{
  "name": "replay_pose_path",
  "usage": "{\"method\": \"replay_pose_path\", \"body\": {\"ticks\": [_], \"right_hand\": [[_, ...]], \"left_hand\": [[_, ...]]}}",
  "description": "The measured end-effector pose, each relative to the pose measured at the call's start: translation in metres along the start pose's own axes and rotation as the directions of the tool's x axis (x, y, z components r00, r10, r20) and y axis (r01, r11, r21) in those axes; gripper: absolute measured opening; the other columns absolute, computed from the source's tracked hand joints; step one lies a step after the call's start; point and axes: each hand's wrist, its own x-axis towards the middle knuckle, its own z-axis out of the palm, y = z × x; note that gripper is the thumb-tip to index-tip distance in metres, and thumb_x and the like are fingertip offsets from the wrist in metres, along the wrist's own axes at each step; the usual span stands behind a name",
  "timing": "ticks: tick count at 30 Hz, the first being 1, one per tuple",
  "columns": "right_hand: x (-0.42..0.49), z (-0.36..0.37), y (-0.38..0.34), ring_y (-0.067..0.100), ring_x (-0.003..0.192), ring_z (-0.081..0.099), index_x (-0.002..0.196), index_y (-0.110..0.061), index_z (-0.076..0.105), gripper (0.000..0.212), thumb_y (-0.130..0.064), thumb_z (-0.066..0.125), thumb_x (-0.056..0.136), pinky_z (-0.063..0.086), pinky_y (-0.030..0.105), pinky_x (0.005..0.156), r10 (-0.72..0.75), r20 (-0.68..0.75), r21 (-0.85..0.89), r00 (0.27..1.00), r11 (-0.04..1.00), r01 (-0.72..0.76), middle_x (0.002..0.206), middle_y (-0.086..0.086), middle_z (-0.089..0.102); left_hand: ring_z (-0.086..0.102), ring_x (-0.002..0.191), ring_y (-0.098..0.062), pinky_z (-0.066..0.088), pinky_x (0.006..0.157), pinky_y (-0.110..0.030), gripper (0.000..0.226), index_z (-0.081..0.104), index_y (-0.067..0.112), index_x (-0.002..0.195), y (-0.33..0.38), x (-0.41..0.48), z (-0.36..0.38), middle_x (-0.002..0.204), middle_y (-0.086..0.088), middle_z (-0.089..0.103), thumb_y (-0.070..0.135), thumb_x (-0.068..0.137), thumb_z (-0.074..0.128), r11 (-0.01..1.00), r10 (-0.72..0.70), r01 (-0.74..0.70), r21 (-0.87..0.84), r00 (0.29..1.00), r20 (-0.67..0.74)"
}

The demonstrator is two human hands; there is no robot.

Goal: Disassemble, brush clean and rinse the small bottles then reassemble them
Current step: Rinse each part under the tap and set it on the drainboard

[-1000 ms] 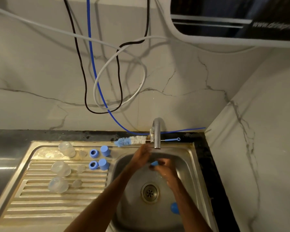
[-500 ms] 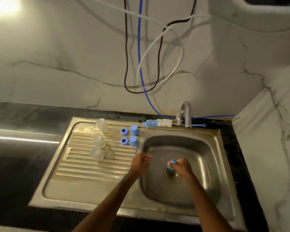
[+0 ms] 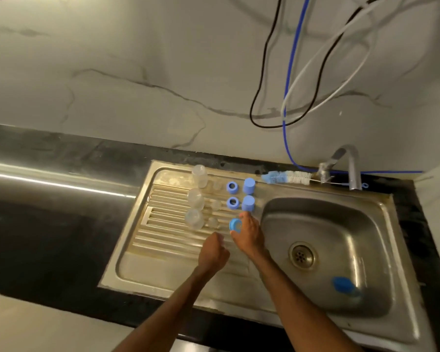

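Free drainboard (image 3: 168, 270) front; bottles (image 3: 195, 199), caps (image 3: 248, 203) behind

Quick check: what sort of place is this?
Likely a home kitchen: a steel sink with a ribbed drainboard set in a dark counter, a tap at the back, marble-look wall behind.

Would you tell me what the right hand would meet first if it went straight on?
Most likely the nearer blue cap, standing just beyond the fingertips of the right hand, which holds a ring; whether they already touch is unclear.
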Motion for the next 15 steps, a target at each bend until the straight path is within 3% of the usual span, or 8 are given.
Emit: {"method": "replay_pose_path", "body": {"ticks": [6,10,15], "right_hand": [[0.025,0.035,-0.006,0.033,0.128,0.050,0.141,-0.006,0.049,0.050,-0.022,0.062,0.095,0.045,0.040,0.100,-0.012,-0.044,-0.185,0.999,0.983,0.004,0.143,0.017,0.049],[0.031,0.048,0.001,0.038,0.124,0.054,0.134,-0.004,0.057,0.054,-0.025,0.074,0.087,0.049,0.045,0.095,-0.017,-0.130,-0.160,0.991,0.987,-0.004,0.136,0.021,0.054],[0.027,0.052,0.005,0.036,0.134,0.050,0.142,-0.005,0.053,0.074,-0.034,0.083,0.081,0.046,0.046,0.104,0.005,-0.175,-0.005,0.985,1.000,-0.006,0.144,0.018,0.053]], "left_hand": [[0.064,0.095,-0.033,0.049,0.078,-0.040,0.048,0.061,0.004,0.106,-0.018,0.015,-0.004,0.102,-0.012,0.070,0.020,0.065,0.044,0.999,0.054,-0.054,-0.004,0.999,0.000],[0.065,0.096,-0.030,0.052,0.080,-0.042,0.048,0.061,0.008,0.108,-0.017,0.017,-0.007,0.103,-0.007,0.069,0.020,0.064,0.043,0.998,0.059,-0.060,-0.020,0.998,-0.012],[0.062,0.104,-0.029,0.050,0.083,-0.038,0.052,0.062,0.008,0.114,-0.009,0.008,-0.012,0.111,-0.008,0.067,0.018,0.067,0.044,0.998,0.058,-0.058,-0.020,0.998,-0.004]]}}
